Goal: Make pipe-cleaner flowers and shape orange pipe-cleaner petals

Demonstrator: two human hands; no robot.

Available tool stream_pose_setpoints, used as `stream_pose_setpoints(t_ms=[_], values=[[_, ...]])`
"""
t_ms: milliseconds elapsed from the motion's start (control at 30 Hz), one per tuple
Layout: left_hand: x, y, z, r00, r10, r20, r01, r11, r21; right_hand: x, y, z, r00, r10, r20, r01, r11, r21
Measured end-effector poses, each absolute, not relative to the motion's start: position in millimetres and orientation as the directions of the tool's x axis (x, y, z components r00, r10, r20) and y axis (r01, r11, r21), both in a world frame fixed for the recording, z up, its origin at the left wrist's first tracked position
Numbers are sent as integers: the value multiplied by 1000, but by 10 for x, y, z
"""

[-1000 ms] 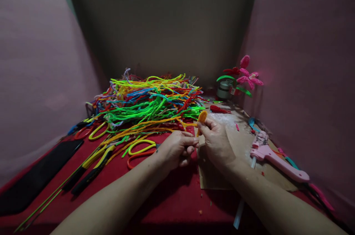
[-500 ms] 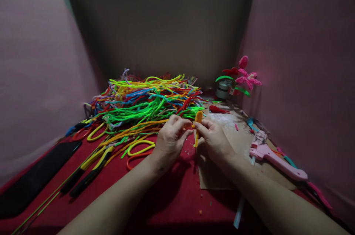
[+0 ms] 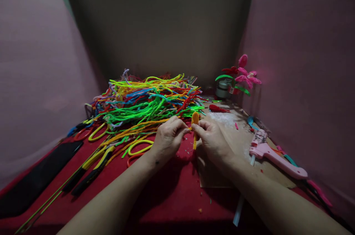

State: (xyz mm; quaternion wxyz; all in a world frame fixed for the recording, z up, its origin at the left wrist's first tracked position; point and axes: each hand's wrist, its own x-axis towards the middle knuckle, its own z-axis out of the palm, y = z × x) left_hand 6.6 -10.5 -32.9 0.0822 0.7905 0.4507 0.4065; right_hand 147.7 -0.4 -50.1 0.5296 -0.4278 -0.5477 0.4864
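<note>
Both hands meet in the middle of the red table [image 3: 172, 198] on an orange pipe cleaner [image 3: 195, 119] bent into a narrow loop. My left hand [image 3: 168, 139] pinches it from the left with thumb and forefinger. My right hand [image 3: 212, 140] pinches it from the right; the loop stands up above the fingers and a short tail hangs below them. Just behind the hands lies a big heap of coloured pipe cleaners [image 3: 146, 100].
A pink glue gun [image 3: 274, 157] lies on a cardboard sheet [image 3: 238, 142] at right. Pink pipe-cleaner flowers [image 3: 245, 74] and a small jar [image 3: 222, 89] stand at the back right. Pliers with yellow-black handles [image 3: 91, 170] and a black flat object [image 3: 36, 179] lie at left.
My left hand has risen from below and closed on the orange piece. Both hands have shifted slightly left, and the loop now stands narrower and more upright.
</note>
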Motion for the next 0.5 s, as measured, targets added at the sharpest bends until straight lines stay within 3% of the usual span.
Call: stream_pose_setpoints(t_ms=[100,300,500], values=[[49,-84,-330,257,796,548,628,-569,531,1490,12,-516,-98,984,147,-66,140,-988],[53,-71,-313,222,854,470,546,-508,666,1515,3,-472,-259,965,41,-299,-40,-953],[56,-82,-288,218,859,463,548,-500,671,1522,-13,-439,-285,956,65,-330,-34,-943]])
